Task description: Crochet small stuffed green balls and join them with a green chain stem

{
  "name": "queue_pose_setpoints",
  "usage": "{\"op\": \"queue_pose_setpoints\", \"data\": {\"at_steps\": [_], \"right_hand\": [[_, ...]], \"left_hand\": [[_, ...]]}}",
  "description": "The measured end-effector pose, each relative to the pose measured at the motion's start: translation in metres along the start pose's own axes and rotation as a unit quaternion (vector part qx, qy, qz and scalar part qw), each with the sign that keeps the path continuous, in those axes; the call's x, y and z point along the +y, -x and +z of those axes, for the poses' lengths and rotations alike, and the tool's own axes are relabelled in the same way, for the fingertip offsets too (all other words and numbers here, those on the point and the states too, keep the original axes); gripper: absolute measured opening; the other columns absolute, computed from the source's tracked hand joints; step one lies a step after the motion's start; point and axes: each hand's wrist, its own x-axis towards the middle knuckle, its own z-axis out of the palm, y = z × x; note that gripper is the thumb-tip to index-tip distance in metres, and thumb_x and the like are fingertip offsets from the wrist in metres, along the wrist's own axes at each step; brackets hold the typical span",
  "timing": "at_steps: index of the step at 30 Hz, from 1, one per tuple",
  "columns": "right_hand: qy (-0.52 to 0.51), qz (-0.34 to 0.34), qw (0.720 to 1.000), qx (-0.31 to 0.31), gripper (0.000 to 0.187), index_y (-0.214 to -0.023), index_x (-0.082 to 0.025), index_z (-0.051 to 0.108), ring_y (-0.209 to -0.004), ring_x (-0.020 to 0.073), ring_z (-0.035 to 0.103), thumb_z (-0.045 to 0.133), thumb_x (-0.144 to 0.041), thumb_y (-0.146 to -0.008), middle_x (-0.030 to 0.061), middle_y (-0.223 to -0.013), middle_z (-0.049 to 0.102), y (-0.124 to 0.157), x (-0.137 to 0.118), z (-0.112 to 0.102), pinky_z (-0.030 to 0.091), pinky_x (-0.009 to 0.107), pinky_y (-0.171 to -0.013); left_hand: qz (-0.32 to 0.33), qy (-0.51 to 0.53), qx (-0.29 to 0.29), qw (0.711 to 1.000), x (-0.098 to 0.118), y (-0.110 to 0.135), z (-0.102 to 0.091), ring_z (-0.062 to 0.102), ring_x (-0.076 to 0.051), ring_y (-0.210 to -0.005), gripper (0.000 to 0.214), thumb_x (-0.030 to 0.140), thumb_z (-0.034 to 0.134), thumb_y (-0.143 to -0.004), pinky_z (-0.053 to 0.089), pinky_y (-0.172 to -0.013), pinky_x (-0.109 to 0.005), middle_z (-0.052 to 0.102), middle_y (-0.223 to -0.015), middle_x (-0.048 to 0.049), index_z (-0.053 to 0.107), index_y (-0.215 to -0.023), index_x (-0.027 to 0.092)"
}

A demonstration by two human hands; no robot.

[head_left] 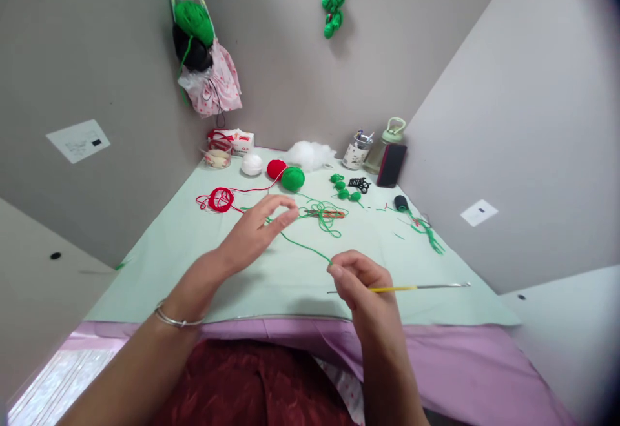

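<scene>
My right hand (pixel 363 284) is closed around a crochet hook (pixel 411 288) with a yellow grip; its long metal shaft points right. Thumb and forefinger of that hand also pinch the end of a green yarn strand (pixel 307 246). The strand runs up and left, passing behind my left hand (pixel 259 226). That left hand hovers above the table, thumb and fingers curved with a gap between them. Beyond it lies a loose tangle of green yarn (pixel 332 228) over orange-handled scissors (pixel 339 215). A green yarn ball (pixel 293 179) sits farther back.
Around the table (pixel 169 271) are a red yarn ball (pixel 276 169), a red yarn coil (pixel 221 199), a white ball (pixel 252 165), white stuffing (pixel 310 155), small green crochet pieces (pixel 343 193), a pen cup (pixel 357 153), a bottle (pixel 375 156) and a phone (pixel 392 165).
</scene>
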Motion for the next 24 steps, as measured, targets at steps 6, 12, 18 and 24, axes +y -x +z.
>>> {"op": "queue_pose_setpoints", "data": {"at_steps": [6, 12, 18, 24], "right_hand": [[-0.022, 0.002, 0.999, 0.045, 0.03, -0.076, -0.018, 0.07, -0.047, 0.0053, 0.023, 0.082, -0.045, -0.079, -0.0093, -0.05, 0.033, -0.01, 0.004, -0.001, 0.017, 0.022, -0.044], [0.022, -0.028, 0.999, 0.025, 0.027, -0.079, -0.018, 0.071, -0.048, 0.0053, 0.024, 0.079, -0.044, -0.083, -0.008, -0.052, 0.037, 0.0, -0.004, 0.006, 0.017, 0.022, -0.044], [0.054, -0.042, 0.998, -0.014, 0.025, -0.077, -0.018, 0.071, -0.049, 0.0059, 0.027, 0.076, -0.041, -0.086, -0.0076, -0.053, 0.037, 0.006, -0.005, 0.007, 0.019, 0.022, -0.046], [0.043, -0.055, 0.997, 0.021, 0.025, -0.079, -0.019, 0.071, -0.048, 0.006, 0.026, 0.076, -0.042, -0.086, -0.0079, -0.053, 0.038, 0.003, 0.001, 0.005, 0.019, 0.023, -0.045]], "left_hand": [[-0.068, -0.092, -0.094, 0.989, 0.015, 0.015, -0.02, 0.061, -0.032, -0.128, 0.054, 0.058, 0.058, -0.096, 0.054, -0.103, -0.047, 0.047, -0.159, -0.0082, 0.058, -0.142, 0.029], [-0.036, 0.259, -0.206, 0.943, 0.03, 0.03, 0.015, 0.043, -0.032, -0.149, 0.049, 0.054, 0.055, -0.1, 0.055, -0.106, -0.043, 0.041, -0.166, -0.006, 0.055, -0.145, 0.034], [0.074, 0.29, -0.007, 0.954, 0.016, 0.025, 0.042, 0.047, -0.027, -0.147, 0.052, 0.043, 0.037, -0.108, 0.024, -0.127, -0.052, 0.074, -0.13, -0.0066, 0.067, -0.072, 0.021], [0.111, 0.022, 0.032, 0.993, 0.001, 0.032, 0.049, 0.032, -0.028, -0.156, 0.019, 0.029, 0.062, -0.098, 0.008, -0.13, -0.051, 0.067, -0.144, -0.0068, 0.081, -0.102, 0.024]]}}
